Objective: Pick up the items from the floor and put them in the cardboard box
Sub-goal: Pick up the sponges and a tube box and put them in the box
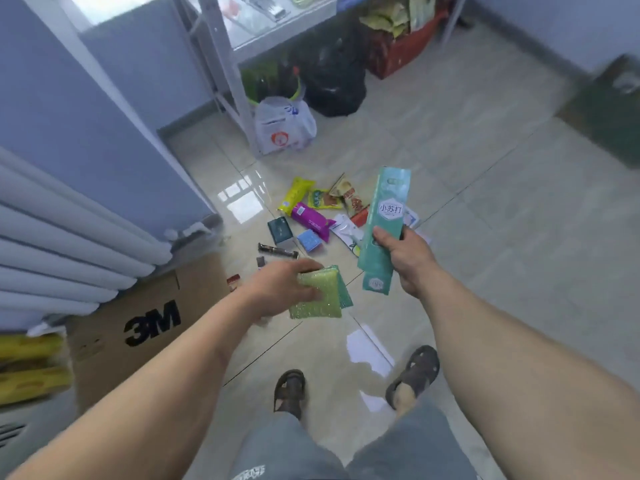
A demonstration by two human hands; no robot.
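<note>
My left hand (277,285) grips a stack of glittery green sponges (320,296) above the floor, just right of the cardboard box (138,327) marked 3M. My right hand (403,258) holds a long teal toothpaste box (382,230) upright, fingers wrapped round its lower half. On the tiles beyond both hands lies a scatter of items: a yellow packet (296,195), a magenta packet (310,220), a dark green box (280,230), a blue sponge (310,240), snack packets (346,197) and a black tube (277,250).
A white radiator (69,244) runs along the left wall above the box, with yellow packages (31,365) at the far left. A metal shelf (235,81), white plastic bag (284,126), black bag (332,81) and red crate (401,46) stand at the back. My sandalled feet (353,382) are below.
</note>
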